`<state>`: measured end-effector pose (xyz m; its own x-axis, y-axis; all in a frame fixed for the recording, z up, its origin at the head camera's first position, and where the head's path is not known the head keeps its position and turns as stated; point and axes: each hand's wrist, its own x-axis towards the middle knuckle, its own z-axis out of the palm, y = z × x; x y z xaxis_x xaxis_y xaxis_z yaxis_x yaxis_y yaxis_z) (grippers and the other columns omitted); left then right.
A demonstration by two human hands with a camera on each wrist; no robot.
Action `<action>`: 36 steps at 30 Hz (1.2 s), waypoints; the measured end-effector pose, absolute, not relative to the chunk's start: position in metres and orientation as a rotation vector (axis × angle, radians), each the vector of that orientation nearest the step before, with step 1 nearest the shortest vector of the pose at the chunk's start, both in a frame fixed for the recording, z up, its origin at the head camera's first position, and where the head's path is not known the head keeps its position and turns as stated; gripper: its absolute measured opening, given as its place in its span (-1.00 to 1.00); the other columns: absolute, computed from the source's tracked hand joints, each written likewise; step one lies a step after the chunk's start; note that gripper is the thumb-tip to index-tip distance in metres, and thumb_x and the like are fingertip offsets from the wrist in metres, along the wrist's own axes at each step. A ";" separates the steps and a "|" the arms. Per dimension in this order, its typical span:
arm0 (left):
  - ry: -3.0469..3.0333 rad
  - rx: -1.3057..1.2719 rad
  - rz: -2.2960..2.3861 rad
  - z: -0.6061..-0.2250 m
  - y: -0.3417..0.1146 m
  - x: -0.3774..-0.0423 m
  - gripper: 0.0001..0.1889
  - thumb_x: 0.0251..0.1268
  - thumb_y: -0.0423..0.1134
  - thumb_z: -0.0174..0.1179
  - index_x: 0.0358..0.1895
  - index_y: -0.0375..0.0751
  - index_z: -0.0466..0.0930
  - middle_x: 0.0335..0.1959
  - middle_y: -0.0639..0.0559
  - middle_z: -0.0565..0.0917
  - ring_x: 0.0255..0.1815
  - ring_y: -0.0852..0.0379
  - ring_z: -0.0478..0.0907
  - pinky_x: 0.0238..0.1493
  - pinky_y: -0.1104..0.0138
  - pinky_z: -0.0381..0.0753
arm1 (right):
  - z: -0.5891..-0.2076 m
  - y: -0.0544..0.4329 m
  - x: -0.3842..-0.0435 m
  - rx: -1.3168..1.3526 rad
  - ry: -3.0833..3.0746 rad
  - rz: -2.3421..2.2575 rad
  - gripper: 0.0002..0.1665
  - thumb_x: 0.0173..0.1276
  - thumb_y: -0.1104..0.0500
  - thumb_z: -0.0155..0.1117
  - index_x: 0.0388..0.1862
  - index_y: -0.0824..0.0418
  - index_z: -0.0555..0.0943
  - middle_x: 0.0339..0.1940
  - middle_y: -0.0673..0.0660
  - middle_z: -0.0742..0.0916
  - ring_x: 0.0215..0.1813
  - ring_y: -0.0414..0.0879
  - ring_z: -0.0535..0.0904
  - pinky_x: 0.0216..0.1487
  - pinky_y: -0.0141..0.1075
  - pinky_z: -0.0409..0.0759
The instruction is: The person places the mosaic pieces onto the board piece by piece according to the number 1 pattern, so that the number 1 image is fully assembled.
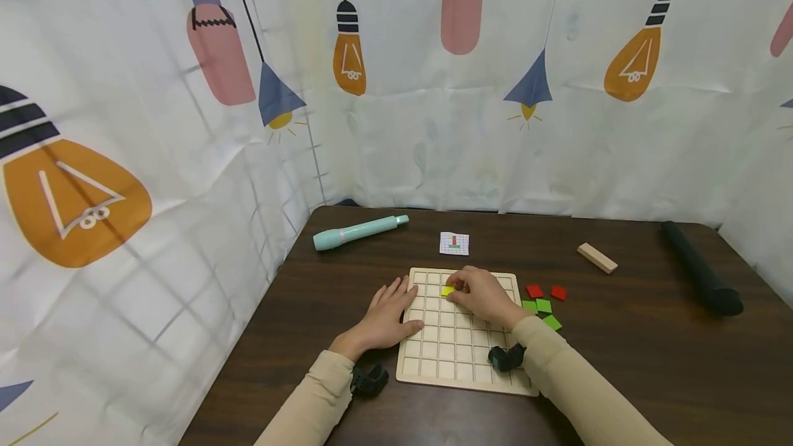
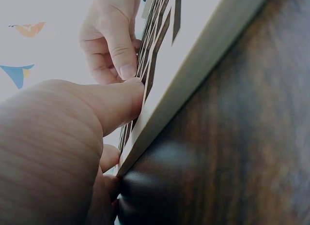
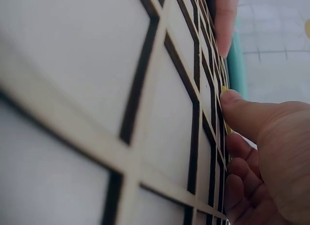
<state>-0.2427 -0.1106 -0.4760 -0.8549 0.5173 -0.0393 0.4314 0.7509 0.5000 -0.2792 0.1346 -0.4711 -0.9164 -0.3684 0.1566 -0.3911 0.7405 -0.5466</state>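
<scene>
Yellow and thin, the tile sits pinched in the right hand, left hand spread.

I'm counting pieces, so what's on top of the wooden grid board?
A yellow tile, pinched by the right hand; the left hand rests on the board at its left edge. Anything beneath the hands, right sleeve and wrist camera is hidden.

On the dark brown table, a mint-green tube lies at the left. On the right side there are a small wooden block and a black cylinder. Behind hangs a white curtain with printed lamps.
</scene>
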 end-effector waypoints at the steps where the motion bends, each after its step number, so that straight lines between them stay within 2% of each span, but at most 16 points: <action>1: 2.773 0.759 0.726 -0.476 -0.110 -0.243 -0.23 0.43 0.09 0.07 0.55 -0.22 0.06 0.59 -0.18 -0.12 0.60 -0.11 -0.25 0.50 -0.08 -0.29 | -0.471 0.135 -0.279 0.630 -2.898 0.925 -0.77 0.24 0.05 0.46 -0.13 0.04 0.71 -0.36 -0.13 0.57 -0.37 -0.22 0.44 -0.29 -0.30 0.46; 20: 2.777 0.765 0.721 -0.470 -0.107 -0.245 -0.23 0.43 0.08 0.08 0.55 -0.22 0.05 0.59 -0.19 -0.12 0.60 -0.12 -0.25 0.50 -0.08 -0.29 | -0.444 0.150 -0.259 0.757 -2.941 0.926 -0.64 0.34 0.09 0.36 0.09 0.14 0.66 -0.09 0.01 0.67 -0.22 -0.16 0.51 -0.18 -0.21 0.54; 25: 2.773 0.777 0.742 -0.470 -0.107 -0.245 -0.24 0.44 0.06 0.08 0.54 -0.25 0.06 0.59 -0.21 -0.11 0.60 -0.14 -0.24 0.50 -0.09 -0.29 | -0.442 0.163 -0.252 0.724 -2.912 0.977 -0.60 0.37 0.06 0.32 0.15 0.15 0.64 0.07 0.07 0.68 0.00 0.04 0.63 -0.02 -0.05 0.61; 29: 2.774 0.778 0.744 -0.471 -0.109 -0.244 -0.24 0.44 0.06 0.08 0.54 -0.25 0.06 0.59 -0.21 -0.11 0.60 -0.14 -0.24 0.50 -0.08 -0.29 | -0.443 0.176 -0.246 0.682 -2.874 1.065 -0.58 0.40 0.05 0.29 0.17 0.16 0.62 0.17 0.12 0.65 0.11 0.18 0.61 0.05 0.05 0.59; 36: 2.762 0.780 0.738 -0.474 -0.111 -0.243 -0.24 0.45 0.06 0.07 0.55 -0.25 0.04 0.59 -0.20 -0.13 0.60 -0.14 -0.25 0.50 -0.09 -0.30 | -0.449 0.206 -0.237 0.562 -2.784 1.192 -0.56 0.40 0.05 0.29 0.18 0.22 0.61 0.13 0.15 0.66 0.12 0.17 0.58 0.08 0.10 0.57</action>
